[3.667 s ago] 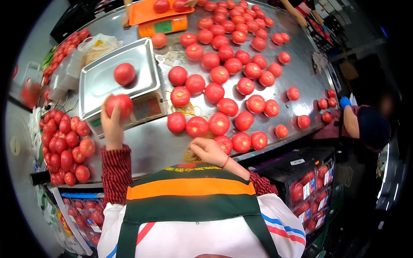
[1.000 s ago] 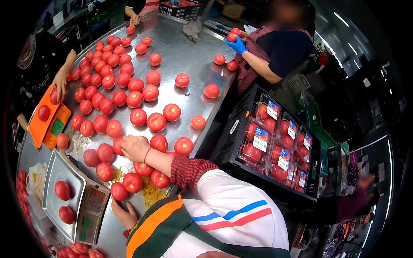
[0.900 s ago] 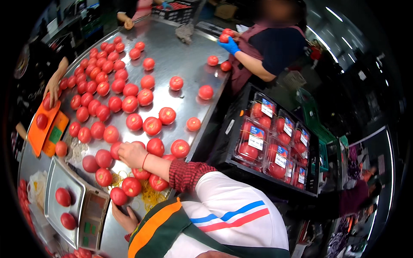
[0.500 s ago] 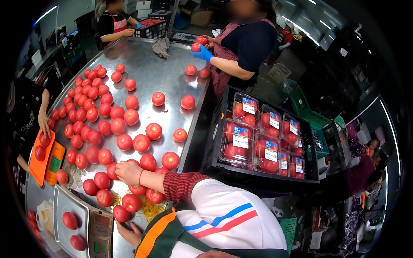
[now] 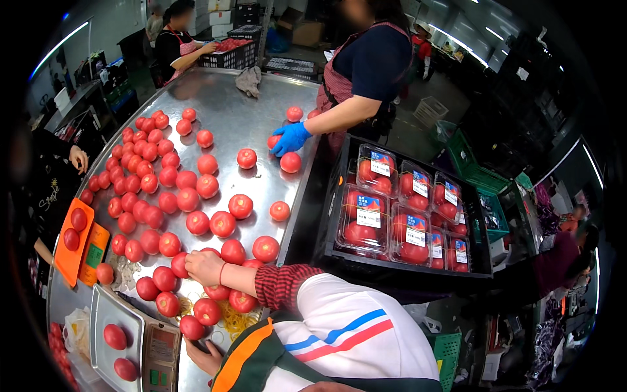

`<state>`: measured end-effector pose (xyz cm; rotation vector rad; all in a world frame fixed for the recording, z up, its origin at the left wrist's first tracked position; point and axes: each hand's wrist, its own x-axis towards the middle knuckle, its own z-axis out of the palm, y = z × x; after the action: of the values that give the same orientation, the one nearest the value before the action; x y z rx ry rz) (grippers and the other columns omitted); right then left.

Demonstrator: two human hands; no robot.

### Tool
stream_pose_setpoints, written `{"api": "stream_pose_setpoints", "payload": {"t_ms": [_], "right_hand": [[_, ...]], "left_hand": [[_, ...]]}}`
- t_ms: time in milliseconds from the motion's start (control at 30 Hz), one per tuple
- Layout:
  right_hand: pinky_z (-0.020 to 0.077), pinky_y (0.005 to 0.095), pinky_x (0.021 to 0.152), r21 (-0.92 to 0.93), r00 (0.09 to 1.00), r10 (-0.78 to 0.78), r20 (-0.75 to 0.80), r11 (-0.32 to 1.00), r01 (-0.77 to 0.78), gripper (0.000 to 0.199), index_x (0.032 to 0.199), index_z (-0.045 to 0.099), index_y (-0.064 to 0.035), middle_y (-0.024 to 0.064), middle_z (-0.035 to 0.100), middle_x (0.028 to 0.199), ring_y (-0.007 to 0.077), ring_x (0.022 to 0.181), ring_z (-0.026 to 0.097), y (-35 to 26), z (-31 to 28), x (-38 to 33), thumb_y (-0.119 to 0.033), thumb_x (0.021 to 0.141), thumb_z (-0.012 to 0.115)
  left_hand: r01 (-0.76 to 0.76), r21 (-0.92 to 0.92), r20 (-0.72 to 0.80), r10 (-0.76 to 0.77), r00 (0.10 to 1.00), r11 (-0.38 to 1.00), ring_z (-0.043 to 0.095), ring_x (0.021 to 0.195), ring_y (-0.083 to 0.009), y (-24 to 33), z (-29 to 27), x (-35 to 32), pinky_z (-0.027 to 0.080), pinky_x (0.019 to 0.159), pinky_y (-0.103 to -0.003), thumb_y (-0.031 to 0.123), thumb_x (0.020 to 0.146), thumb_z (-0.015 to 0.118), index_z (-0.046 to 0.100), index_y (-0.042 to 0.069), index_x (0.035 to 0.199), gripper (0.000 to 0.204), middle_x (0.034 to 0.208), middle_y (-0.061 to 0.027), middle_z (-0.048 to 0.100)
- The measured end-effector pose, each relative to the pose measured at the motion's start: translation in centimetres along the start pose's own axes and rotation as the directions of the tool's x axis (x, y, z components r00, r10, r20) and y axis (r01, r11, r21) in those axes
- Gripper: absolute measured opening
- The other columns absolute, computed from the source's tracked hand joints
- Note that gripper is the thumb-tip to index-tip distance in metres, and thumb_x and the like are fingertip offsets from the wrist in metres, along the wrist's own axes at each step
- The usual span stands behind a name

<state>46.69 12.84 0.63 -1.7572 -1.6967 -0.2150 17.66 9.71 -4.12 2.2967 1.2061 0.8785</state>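
At the lower middle of the steel table (image 5: 222, 88), my right hand (image 5: 204, 268) reaches in from the right. Its fingers are curled on the side of a red tomato (image 5: 179, 264). Lower down, my left hand (image 5: 206, 358) is partly cut off by my apron, with its fingers against another tomato (image 5: 191, 328). Several more tomatoes (image 5: 208, 311) lie between and around my hands. Yellow rubber bands (image 5: 238, 321) are heaped beside them. Left of my left hand stands a scale (image 5: 160, 349) whose metal pan (image 5: 117, 307) carries two tomatoes.
A black crate (image 5: 323, 251) on the right holds clear labelled tomato packs (image 5: 362, 219). An orange tray (image 5: 64, 258) with two tomatoes sits on an orange scale (image 5: 96, 245) at left. Across the table, a co-worker's blue-gloved hand (image 5: 290, 137) grips a tomato. A grey cloth (image 5: 249, 81) lies far off.
The blue-gloved co-worker has lowered a hand with a tomato to the table. The co-worker at left has drawn a hand away from the orange tray. My hands hold nearly the same places.
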Motion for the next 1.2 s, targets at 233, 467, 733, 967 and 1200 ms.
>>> {"api": "stream_pose_setpoints", "payload": {"t_ms": [233,467,733,967,1200], "right_hand": [[0.0499,0.0349,0.068,-0.001,0.999,-0.035,-0.018,0.999,0.035,0.011,0.071,0.059,-0.0082,0.0046,0.057,0.083,0.0233,0.082,0.057,0.1,-0.1,-0.1,-0.017,0.075,0.064],[0.0499,0.034,0.069,-0.024,1.0,-0.019,-0.01,1.0,0.018,0.009,0.071,0.06,-0.0099,0.0044,0.058,0.081,0.0231,0.081,0.058,-0.2,-0.4,-0.2,-0.018,0.074,0.064],[0.05,0.0333,0.069,-0.033,1.0,-0.013,0.011,0.999,0.013,0.01,0.072,0.061,-0.0103,0.0041,0.058,0.08,0.0226,0.081,0.058,-0.7,-0.8,-0.2,-0.019,0.075,0.065],[0.051,0.0334,0.068,-0.027,1.0,-0.026,0.01,0.999,0.026,0.01,0.073,0.06,-0.0103,0.0035,0.057,0.081,0.0226,0.082,0.058,-0.7,-0.7,-0.3,-0.018,0.075,0.066],[0.0504,0.0418,0.071,0.298,0.973,0.1,0.208,0.941,-0.161,0.011,0.08,0.064,-0.0104,0.0094,0.064,0.083,0.0302,0.081,0.062,-0.5,-3.0,1.4,-0.021,0.08,0.061]], "left_hand": [[0.002,-0.007,0.006,-0.002,1.0,1.0,0.044,0.122,-0.0391,0.3,0.0,0.1,0.033,0.104,-0.045,0.003,0.078,0.06,0.035,-0.002,0.139,0.065,0.132,-0.0233,0.046],[0.019,-0.035,0.024,-0.018,1.0,0.999,0.043,0.121,-0.0391,0.1,0.0,-0.1,0.033,0.103,-0.045,0.003,0.078,0.061,0.036,-0.002,0.139,0.066,0.131,-0.0231,0.046],[0.016,-0.024,0.014,-0.016,1.0,1.0,0.044,0.119,-0.0389,1.1,-0.6,0.1,0.033,0.103,-0.045,0.002,0.077,0.062,0.037,-0.002,0.137,0.065,0.129,-0.0226,0.047],[0.042,-0.006,0.035,-0.042,0.998,0.999,0.044,0.119,-0.0388,1.8,-0.8,0.4,0.033,0.103,-0.045,0.003,0.078,0.061,0.038,-0.001,0.137,0.064,0.13,-0.0216,0.048],[0.045,-0.013,0.03,-0.045,0.999,0.999,0.045,0.118,-0.0383,1.2,-0.6,0.3,0.034,0.102,-0.045,0.003,0.077,0.062,0.038,-0.001,0.136,0.063,0.128,-0.021,0.049]]}}
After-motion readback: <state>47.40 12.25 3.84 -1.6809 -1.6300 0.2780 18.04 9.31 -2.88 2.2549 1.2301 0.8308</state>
